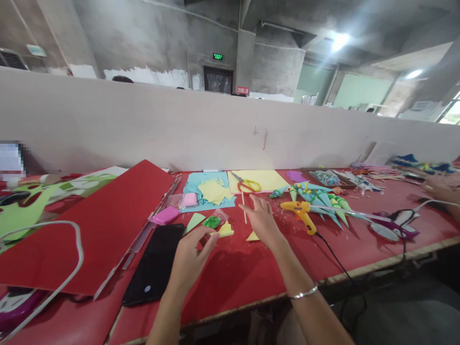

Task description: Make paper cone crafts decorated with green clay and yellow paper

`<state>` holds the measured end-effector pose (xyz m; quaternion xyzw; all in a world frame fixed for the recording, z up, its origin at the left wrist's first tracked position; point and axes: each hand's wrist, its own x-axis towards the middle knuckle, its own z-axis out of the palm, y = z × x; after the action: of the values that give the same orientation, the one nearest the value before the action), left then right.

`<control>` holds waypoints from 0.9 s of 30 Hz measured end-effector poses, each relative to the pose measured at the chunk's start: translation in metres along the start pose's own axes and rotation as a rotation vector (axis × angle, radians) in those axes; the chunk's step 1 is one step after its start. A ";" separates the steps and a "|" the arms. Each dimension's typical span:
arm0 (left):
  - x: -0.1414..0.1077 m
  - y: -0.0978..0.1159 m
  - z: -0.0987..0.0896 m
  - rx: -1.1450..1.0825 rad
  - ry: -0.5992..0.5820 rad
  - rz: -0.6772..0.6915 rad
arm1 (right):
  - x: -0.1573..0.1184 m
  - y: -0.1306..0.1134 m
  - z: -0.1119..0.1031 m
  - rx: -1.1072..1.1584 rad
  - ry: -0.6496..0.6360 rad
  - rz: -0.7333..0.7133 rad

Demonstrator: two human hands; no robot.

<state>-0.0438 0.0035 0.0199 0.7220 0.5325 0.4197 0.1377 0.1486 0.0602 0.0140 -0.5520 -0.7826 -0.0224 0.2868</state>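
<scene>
My left hand [192, 254] pinches the end of a small folded piece of yellow paper [226, 231] between thumb and fingertips. To the right, my right hand [263, 218] reaches forward over the table, fingers apart and curving down. Its thumb is beside a thin pale stick [245, 218]; whether they touch I cannot tell. Beneath that wrist lies a yellow paper triangle [253, 236]. Scissors [247, 183] with yellow and orange handles rest beyond on a pale yellow sheet [273, 179]. A green clay-like lump [212, 221] and a light green paper piece [195, 221] are near my left fingertips.
A black phone [156, 263] and a red board [108, 230] lie left. Yellow paper pieces [215, 191] sit on blue sheets. Rightward are a yellow glue gun [302, 213] with its cord, blue paper cones [325, 206] and a tray [345, 179]. A white partition [201, 129] stands behind.
</scene>
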 end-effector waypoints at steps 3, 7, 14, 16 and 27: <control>0.000 -0.002 0.001 0.029 -0.048 0.037 | -0.007 -0.003 0.007 0.320 0.031 0.009; 0.002 -0.003 0.006 0.066 -0.122 0.082 | -0.033 -0.014 0.000 0.854 -0.129 0.086; 0.002 -0.001 0.015 0.067 -0.220 0.141 | -0.050 -0.023 -0.004 0.760 -0.043 0.056; 0.002 -0.001 0.017 0.068 -0.232 0.145 | -0.051 -0.021 0.000 0.708 -0.006 0.061; -0.002 0.012 0.015 -0.239 -0.260 0.002 | -0.061 -0.012 0.005 0.620 0.253 -0.093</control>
<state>-0.0249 0.0009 0.0173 0.7493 0.4557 0.3833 0.2897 0.1495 0.0056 -0.0152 -0.3949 -0.7348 0.1355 0.5346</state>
